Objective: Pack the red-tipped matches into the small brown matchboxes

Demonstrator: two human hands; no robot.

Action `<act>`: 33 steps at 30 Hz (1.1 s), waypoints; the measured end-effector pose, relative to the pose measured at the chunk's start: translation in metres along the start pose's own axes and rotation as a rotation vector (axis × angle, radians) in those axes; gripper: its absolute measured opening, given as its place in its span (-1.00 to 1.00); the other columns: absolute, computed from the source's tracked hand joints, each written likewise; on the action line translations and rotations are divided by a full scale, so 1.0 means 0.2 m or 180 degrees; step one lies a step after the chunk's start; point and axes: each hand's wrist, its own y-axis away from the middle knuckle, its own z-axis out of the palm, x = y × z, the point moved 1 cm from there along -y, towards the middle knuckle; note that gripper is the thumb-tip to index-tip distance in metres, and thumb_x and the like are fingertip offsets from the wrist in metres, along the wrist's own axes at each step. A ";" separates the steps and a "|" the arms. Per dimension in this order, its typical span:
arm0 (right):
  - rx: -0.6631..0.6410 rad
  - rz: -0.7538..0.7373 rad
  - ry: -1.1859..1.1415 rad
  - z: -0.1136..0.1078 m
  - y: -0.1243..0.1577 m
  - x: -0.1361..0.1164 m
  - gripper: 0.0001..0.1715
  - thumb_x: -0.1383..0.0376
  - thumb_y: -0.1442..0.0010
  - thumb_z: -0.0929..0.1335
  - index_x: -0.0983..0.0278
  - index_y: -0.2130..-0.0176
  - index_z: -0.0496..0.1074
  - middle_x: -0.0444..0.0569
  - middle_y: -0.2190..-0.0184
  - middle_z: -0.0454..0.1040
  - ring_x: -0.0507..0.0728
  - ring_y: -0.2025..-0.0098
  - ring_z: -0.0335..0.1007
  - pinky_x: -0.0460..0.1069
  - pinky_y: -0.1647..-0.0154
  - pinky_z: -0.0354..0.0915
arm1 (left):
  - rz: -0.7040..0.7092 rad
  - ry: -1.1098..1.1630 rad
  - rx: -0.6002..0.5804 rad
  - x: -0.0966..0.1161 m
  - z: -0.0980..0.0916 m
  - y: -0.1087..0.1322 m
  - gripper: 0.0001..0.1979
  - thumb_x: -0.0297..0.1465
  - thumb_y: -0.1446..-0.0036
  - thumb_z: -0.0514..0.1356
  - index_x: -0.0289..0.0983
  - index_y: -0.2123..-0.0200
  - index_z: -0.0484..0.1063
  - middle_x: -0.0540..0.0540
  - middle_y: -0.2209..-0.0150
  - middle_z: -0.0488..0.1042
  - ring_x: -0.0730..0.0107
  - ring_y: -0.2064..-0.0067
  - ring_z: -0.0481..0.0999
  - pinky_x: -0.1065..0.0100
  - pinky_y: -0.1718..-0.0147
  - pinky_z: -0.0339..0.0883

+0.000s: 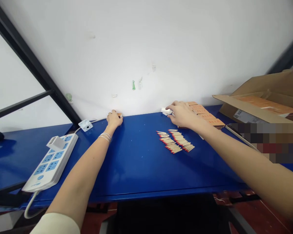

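Observation:
My left hand (114,119) is closed around a small orange box (119,115) at the back edge of the blue table, near the wall. Farther right, my right hand (182,113) reaches to a small white tray-like piece (166,111), with its fingertips at the piece's right side. Orange boxes (205,115) stand in a row beside and partly behind my right hand. In front of it, red-tipped matches (169,142) lie in two slanting rows on the table.
A white power strip (56,161) with a plug and cable lies at the left. An open cardboard box (261,110) with orange packs stands at the right. Dark metal frame bars (34,52) rise at the left. The blue table's (136,175) front edge runs below.

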 end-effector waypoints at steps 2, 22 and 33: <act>-0.0196 0.0104 0.0108 0.04 -0.08 -0.07 -0.55 0.32 -0.22 0.28 0.37 -0.07 0.47 0.28 -0.01 0.42 0.37 -0.05 0.30 0.18 -0.05 0.19 | 0.0080 0.0125 0.0094 -0.01 0.00 -0.02 -0.44 -0.22 -0.18 0.18 -0.40 -0.17 0.23 -0.47 -0.14 0.32 -0.10 -0.18 0.32 0.06 -0.12 0.17; -0.0844 0.0070 -0.0033 0.09 -0.10 -0.08 -0.54 0.42 -0.19 0.33 0.43 -0.08 0.46 0.28 -0.03 0.50 0.30 -0.06 0.45 0.05 -0.04 0.34 | 0.1558 -0.0233 -0.0648 -0.18 -0.20 0.58 -0.39 -0.06 -0.12 0.15 -0.27 -0.16 0.31 -0.31 0.01 0.38 -0.05 -0.01 0.45 -0.05 0.00 0.30; -0.0835 0.0932 0.0172 0.28 -0.41 -0.13 -0.54 0.53 -0.25 0.19 0.50 -0.07 0.44 0.44 -0.03 0.44 0.32 -0.06 0.46 0.07 0.04 0.34 | 0.1335 -0.0225 -0.0325 -0.15 -0.18 0.55 -0.55 -0.19 -0.21 0.11 -0.17 -0.14 0.31 -0.27 -0.01 0.39 -0.06 -0.06 0.41 -0.09 -0.03 0.20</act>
